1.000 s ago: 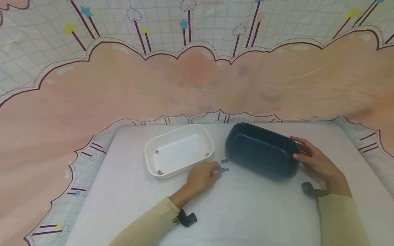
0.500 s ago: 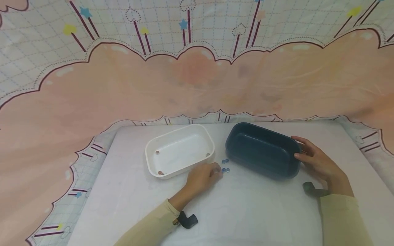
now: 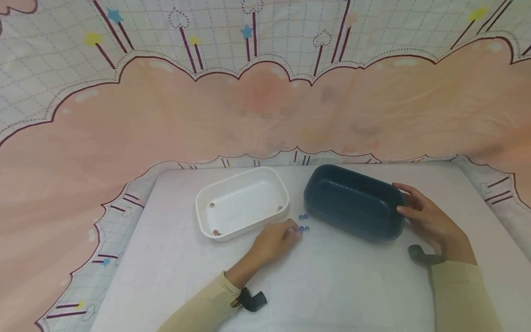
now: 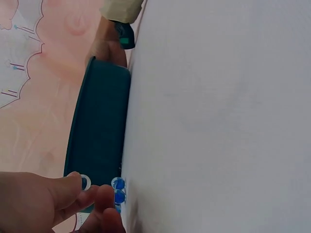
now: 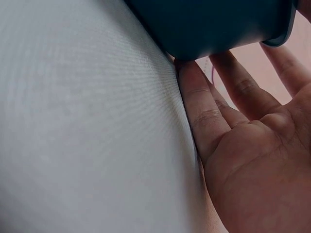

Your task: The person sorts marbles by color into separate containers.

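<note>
In the head view my left hand [image 3: 274,240] is low over the table beside the white container's near corner. Its thumb and fingertips pinch a clear glass marble with blue inside [image 4: 85,182], seen in the left wrist view. Close to those fingers lie several blue glass marbles [image 3: 304,228] on the cloth. My right hand [image 3: 429,219] holds the right end of the dark blue rectangular container [image 3: 352,219]. Its thumb lies over the rim, and the other fingers touch the outer wall in the right wrist view [image 5: 243,92]. No marbles show inside the dark container.
A white rectangular container [image 3: 200,214] stands at the left, with a few brownish marbles [image 3: 215,233] and a greyish one [image 3: 280,208] inside. White cloth [image 3: 340,286] covers the table. A patterned curtain [image 3: 265,115] hangs behind its far edge.
My left hand's fingertips have shifted slightly to the right, and one marble from the near group is now between them. The right hand and both containers stay put.
</note>
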Demonstrator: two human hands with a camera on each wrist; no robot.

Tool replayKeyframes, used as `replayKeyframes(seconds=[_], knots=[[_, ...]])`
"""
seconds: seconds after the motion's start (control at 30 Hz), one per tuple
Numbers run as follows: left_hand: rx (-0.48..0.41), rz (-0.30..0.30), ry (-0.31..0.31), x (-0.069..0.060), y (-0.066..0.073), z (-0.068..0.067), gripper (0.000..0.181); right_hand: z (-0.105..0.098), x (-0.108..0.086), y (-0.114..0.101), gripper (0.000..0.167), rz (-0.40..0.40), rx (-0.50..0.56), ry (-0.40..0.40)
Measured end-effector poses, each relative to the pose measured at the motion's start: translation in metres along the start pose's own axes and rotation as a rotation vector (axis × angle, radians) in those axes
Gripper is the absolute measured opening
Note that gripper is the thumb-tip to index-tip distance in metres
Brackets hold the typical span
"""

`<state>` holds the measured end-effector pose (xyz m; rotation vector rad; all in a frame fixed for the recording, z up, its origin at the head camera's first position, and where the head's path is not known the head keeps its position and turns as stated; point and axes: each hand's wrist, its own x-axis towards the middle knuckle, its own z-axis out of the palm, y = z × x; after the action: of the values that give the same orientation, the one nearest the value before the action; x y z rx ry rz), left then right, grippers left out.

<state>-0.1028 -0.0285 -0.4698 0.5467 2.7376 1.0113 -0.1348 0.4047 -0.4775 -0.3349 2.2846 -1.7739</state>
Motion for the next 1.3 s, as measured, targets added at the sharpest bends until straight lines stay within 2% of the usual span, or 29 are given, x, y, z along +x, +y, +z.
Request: replayKeyframes(seconds=[0.23, 0.53, 0.77, 0.87, 1.3], knots=[[-0.124, -0.016, -0.025, 0.002, 0.010, -0.005, 0.019, 0.000, -0.001, 0.000, 0.068, -0.009, -0.009, 0.001], [-0.225, -0.065, 0.005, 0.010, 0.029, -0.014, 0.026, 0.000, -0.001, 0.000, 0.068, -0.044, 0.009, -0.015], [-0.311, -0.005, 0.015, 0.021, 0.042, -0.022, 0.027, 0.001, -0.001, -0.001, 0.068, -0.051, 0.077, -0.032], [-0.324, 0.013, 0.031, 0.028, 0.046, -0.022, 0.029, 0.001, -0.001, -0.002, 0.068, -0.035, 0.063, -0.029], [-0.271, 0.112, 0.211, 0.055, 0.066, -0.016, 0.031, 0.000, -0.001, 0.000, 0.068, -0.023, 0.051, -0.023]])
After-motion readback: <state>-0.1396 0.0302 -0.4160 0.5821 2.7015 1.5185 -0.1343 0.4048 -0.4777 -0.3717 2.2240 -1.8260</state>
